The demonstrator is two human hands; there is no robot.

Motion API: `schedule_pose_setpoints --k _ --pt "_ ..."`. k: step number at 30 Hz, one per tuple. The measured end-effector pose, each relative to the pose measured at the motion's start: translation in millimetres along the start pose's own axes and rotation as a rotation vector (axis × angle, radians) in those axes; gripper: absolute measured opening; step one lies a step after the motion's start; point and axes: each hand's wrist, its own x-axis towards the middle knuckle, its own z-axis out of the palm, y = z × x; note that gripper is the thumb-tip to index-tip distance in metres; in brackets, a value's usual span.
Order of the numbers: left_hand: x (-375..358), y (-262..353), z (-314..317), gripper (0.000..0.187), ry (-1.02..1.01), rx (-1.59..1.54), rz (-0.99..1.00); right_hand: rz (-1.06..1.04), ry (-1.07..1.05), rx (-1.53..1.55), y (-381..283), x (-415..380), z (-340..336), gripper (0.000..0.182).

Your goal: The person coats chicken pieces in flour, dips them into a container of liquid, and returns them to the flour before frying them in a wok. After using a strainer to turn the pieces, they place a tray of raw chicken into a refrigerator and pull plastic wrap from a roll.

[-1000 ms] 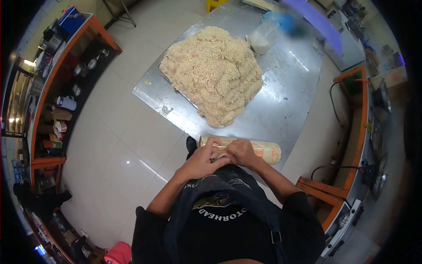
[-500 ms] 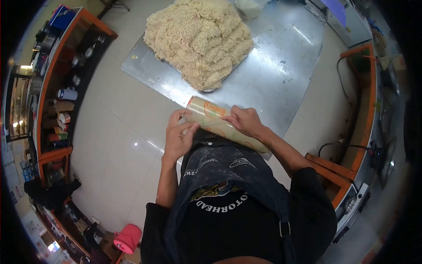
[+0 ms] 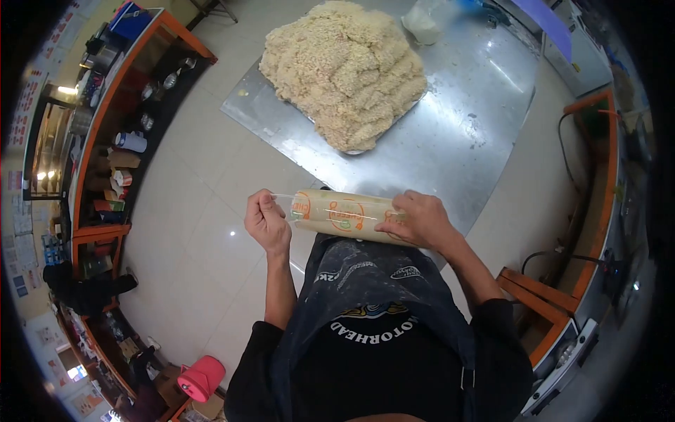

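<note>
A roll of clear plastic film (image 3: 344, 214) printed with orange lettering lies crosswise in front of my apron, near the metal table's front edge. My right hand (image 3: 420, 219) grips the roll's right part, thumb below and fingers over the top. At the roll's left end my left hand (image 3: 268, 221) is closed in a fist, pinching a stretched strip of the clear film. Beyond the roll, a large mound of pale, crumb-coated food (image 3: 351, 74) rests on a tray on the metal table (image 3: 467, 133).
A whitish plastic bag (image 3: 424, 21) stands at the table's back. Orange-framed shelves (image 3: 105, 133) with jars and boxes run along the left. On the right is an orange wooden frame (image 3: 538, 290) with a cable. A pink bucket (image 3: 202, 378) sits on the floor at lower left.
My left hand has moved left and away from the roll, drawing out film. The roll has turned more level, with my right hand farther right on it. The camera view has shifted slightly.
</note>
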Motion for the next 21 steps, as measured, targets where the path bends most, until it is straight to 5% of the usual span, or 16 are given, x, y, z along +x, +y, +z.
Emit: schedule_pose_setpoints --k 2,4,7,11,13,19,21 --pt "13 8 0 0.018 0.006 -0.023 0.127 -0.197 0.047 -0.085 21 7 0 0.029" --pt "28 24 1 0.018 -0.011 -0.075 0.213 -0.155 0.073 -0.04 31 8 16 0.029" --pt "52 28 -5 0.018 -0.02 0.022 0.338 0.192 0.059 0.163 16 5 35 0.028" --pt "83 21 -21 0.021 0.01 -0.088 0.138 0.406 -0.008 0.228 -34 32 -2 0.024" --pt "92 22 -23 0.02 -0.058 -0.132 0.125 0.133 -0.132 0.13 -50 36 -33 0.024" --pt "165 48 -28 0.012 -0.429 -0.128 -0.055 0.12 0.048 0.012 -109 83 -124 0.019" --pt "204 61 -26 0.009 -0.644 0.306 0.281 0.01 0.048 -0.093 -133 105 -129 0.021"
